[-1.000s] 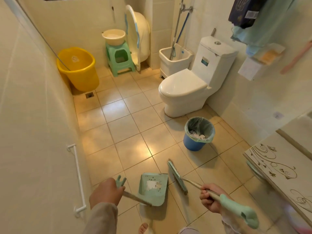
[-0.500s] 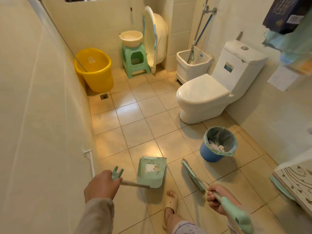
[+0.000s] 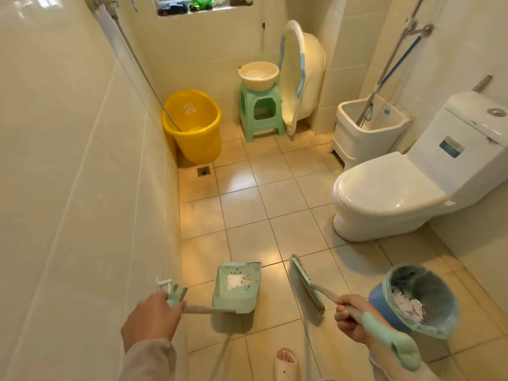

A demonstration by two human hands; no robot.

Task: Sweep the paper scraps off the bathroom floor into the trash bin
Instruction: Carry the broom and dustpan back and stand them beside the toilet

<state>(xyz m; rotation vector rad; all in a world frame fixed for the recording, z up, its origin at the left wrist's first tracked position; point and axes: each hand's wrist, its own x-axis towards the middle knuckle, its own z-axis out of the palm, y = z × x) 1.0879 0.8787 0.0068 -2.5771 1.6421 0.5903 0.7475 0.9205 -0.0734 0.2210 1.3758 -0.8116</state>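
The view swings left; the bin [image 3: 417, 301] now sits beside the right hand [image 3: 353, 320], and the dustpan [image 3: 237, 287] and brush [image 3: 308, 284] hang farther from the toilet [image 3: 384, 193].

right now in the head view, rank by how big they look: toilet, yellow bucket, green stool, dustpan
1. toilet
2. yellow bucket
3. green stool and dustpan: too alike to rank, since the dustpan is much nearer the camera.

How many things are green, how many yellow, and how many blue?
Green: 3 – dustpan, broom, stool
Yellow: 1 – bucket
Blue: 1 – trash bin
Total: 5
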